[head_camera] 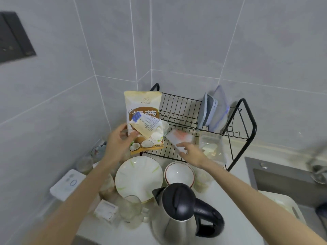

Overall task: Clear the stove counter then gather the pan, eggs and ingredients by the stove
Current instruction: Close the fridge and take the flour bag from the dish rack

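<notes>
Fingers (133,134) of the left hand (120,138) are curled round the lower left edge of a tan coconut-print bag (143,103), holding it upright at the left end of the black wire dish rack (247,121); its top is folded down the front and held by a blue binder clip (137,118). Whether the bag's base rests on the rack cannot be told. The right hand (192,152) reaches over the rack's lower tier, its fingertips gripping the near end of a blurred white and orange packet (179,137). Grey-lidded containers (212,110) stand on edge at the rack's right end. On the counter (228,190) just in front of the rack sit a white plate (138,175) and a white bowl (179,172) side by side; a steel kettle (180,209) with a black lid stands at the near edge, a clear glass (131,207) to its left. The sink (283,177) lies along the counter's right side.
</notes>
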Demonstrator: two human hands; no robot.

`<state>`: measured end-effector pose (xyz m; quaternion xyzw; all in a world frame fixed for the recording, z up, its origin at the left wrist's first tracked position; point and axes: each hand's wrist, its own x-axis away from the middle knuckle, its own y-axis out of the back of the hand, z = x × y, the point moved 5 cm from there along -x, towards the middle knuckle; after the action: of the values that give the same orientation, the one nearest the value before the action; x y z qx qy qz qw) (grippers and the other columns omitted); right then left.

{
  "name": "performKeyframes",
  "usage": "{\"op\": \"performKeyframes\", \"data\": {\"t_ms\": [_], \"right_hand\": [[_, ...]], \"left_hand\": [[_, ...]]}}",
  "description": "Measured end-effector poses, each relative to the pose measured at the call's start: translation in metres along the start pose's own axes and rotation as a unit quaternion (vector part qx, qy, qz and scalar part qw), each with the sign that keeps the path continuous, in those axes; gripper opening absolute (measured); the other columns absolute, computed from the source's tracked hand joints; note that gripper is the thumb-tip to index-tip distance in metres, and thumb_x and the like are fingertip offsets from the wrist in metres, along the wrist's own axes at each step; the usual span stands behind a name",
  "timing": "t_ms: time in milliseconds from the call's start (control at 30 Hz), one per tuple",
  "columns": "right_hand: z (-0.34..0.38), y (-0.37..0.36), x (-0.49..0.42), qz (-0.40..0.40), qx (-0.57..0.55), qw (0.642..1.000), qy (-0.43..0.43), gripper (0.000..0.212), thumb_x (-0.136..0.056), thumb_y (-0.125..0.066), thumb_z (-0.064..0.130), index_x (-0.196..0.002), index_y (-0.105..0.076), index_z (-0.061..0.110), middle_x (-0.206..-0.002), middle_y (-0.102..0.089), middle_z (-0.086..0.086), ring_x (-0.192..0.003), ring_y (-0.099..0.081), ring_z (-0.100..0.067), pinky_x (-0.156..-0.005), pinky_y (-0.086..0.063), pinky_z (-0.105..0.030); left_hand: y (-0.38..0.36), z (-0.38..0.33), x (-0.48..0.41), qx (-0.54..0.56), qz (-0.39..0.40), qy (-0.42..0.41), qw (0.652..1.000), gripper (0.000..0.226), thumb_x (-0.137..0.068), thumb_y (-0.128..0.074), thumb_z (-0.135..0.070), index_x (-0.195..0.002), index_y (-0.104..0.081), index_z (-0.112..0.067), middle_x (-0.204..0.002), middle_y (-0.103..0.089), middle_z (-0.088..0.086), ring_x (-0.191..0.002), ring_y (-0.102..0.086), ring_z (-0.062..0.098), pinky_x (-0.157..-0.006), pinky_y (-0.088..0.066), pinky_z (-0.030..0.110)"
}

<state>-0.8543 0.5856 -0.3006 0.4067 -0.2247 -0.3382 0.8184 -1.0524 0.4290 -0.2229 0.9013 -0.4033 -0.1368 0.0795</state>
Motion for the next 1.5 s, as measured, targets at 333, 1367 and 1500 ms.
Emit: {"op": "performKeyframes", "data": {"t_ms": [333,1367,1500], "right_hand": [[-0.056,-0.046,-0.124,0.024,0.075,0.987,-0.143,0.058,-0.097,-0.048,0.026,-0.149,-0.026,0.011,-0.152,-0.03,-0.015,-0.137,-0.033,-0.033,-0.111,-0.03,-0.038],[-0.07,-0.05,-0.142,-0.08,0.09,0.987,-0.107,0.022,-0.097,-0.044,0.024,-0.113,-0.039,0.011,-0.096,-0.063,-0.014,-0.084,-0.062,-0.035,-0.066,-0.051,-0.042],[-0.04,-0.024,-0.102,-0.085,0.095,0.992,0.008,0.024,-0.097,-0.042,0.021,-0.117,-0.039,0.007,-0.107,-0.059,-0.019,-0.093,-0.057,-0.034,-0.079,-0.047,-0.05]], "left_hand": [[0.023,0.063,-0.033,-0.017,0.037,0.041,0.998,0.025,-0.088,-0.064,-0.012,-0.099,-0.062,-0.035,-0.098,-0.069,-0.012,-0.089,-0.065,0.003,-0.075,-0.051,0.015],[-0.003,0.066,-0.043,0.005,0.087,0.04,0.995,0.027,-0.086,-0.064,-0.006,-0.098,-0.064,-0.03,-0.097,-0.07,-0.01,-0.086,-0.065,-0.003,-0.069,-0.048,0.007],[-0.01,0.049,-0.034,0.023,0.087,0.03,0.996,0.033,-0.086,-0.064,-0.002,-0.093,-0.063,-0.033,-0.085,-0.071,-0.018,-0.079,-0.065,-0.008,-0.064,-0.047,0.006]]}}
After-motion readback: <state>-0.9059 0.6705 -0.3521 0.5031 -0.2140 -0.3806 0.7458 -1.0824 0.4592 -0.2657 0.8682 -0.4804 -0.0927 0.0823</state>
